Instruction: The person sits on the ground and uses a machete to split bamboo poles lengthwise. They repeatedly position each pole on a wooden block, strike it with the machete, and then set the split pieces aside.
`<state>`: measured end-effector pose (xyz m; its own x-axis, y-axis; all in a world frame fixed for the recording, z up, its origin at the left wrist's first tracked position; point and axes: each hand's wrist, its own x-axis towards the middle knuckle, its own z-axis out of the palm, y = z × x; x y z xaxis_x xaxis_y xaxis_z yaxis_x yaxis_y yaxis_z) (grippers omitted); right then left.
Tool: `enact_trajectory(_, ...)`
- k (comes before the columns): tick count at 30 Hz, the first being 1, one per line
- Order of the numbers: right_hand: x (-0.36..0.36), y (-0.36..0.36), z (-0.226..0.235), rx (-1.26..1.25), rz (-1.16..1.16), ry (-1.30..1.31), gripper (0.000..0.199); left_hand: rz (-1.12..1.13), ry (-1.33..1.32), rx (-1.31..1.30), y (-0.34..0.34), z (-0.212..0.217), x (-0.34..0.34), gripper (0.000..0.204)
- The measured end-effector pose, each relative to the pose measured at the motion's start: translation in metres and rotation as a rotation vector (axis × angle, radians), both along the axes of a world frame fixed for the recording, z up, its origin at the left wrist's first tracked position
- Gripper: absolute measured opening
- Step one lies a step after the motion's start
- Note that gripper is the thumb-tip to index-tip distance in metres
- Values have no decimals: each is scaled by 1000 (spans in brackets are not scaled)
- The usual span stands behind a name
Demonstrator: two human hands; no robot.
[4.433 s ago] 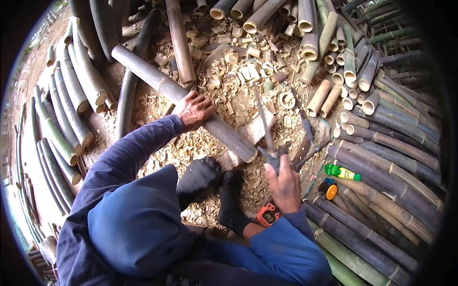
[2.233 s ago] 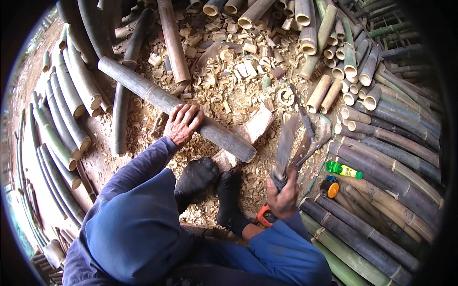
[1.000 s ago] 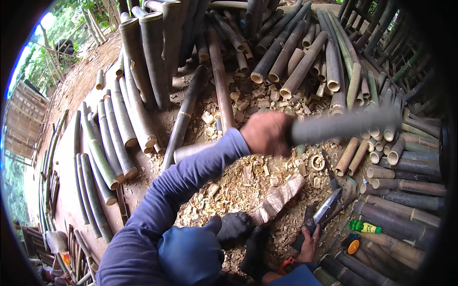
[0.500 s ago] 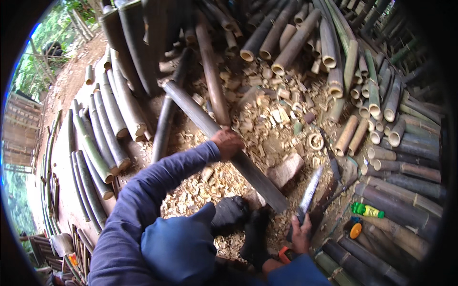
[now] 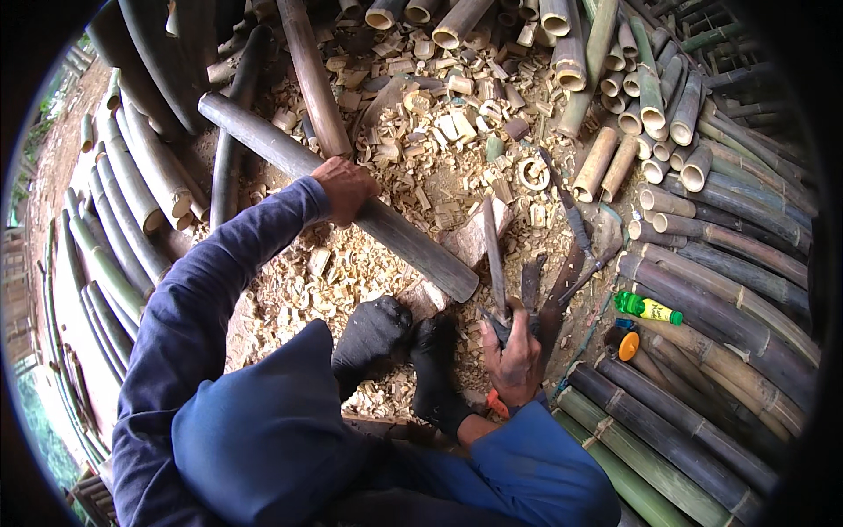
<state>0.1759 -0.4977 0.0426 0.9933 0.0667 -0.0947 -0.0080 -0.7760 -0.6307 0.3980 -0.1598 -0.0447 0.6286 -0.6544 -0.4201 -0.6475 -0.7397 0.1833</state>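
Observation:
My left hand (image 5: 344, 189) is wrapped round a long dark bamboo pole (image 5: 413, 243), which slants from the upper left down toward my feet. A machete (image 5: 493, 255) is gripped by its dark handle in my right hand (image 5: 514, 358), its blade pointing up and away, seen nearly edge-on. The blade stands just right of the pole's near end, apart from it, and overlaps a pale wooden block (image 5: 474, 235) in the picture. My feet, in black socks (image 5: 373, 338), rest close to that pole end.
Pale wood chips (image 5: 351, 272) cover the ground. Cut bamboo tubes (image 5: 694, 167) are stacked at the right and far side, with longer poles (image 5: 123, 184) at the left. Another long-handled blade (image 5: 575, 224) lies right of the block. A green bottle (image 5: 648, 306) rests on bamboo.
The machete has swung from leaning right with its broad side showing to nearly upright and edge-on, closer to the pole. My left hand keeps its grip. The whole view has shifted.

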Motion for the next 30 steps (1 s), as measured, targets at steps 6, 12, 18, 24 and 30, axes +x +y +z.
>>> enact_trajectory(6, 10, -12, -34, -281, 78, 297, 28, 2, -15, 36, -4, 5, -1, 39)
enact_trajectory(12, 17, 9, 12, 29, 70, -79, 32, 36, -9, 41, -5, 5, -3, 38)
enact_trajectory(18, 20, -21, -34, -371, 68, 381, 40, 12, -27, 44, -4, 5, -4, 32)
enact_trajectory(24, 15, 3, -3, -170, 93, 46, 39, 26, -202, -95, 2, -11, -21, 32)
enact_trajectory(30, 30, -7, -11, -298, 180, 232, 38, 35, -279, -176, 3, -23, -23, 31)
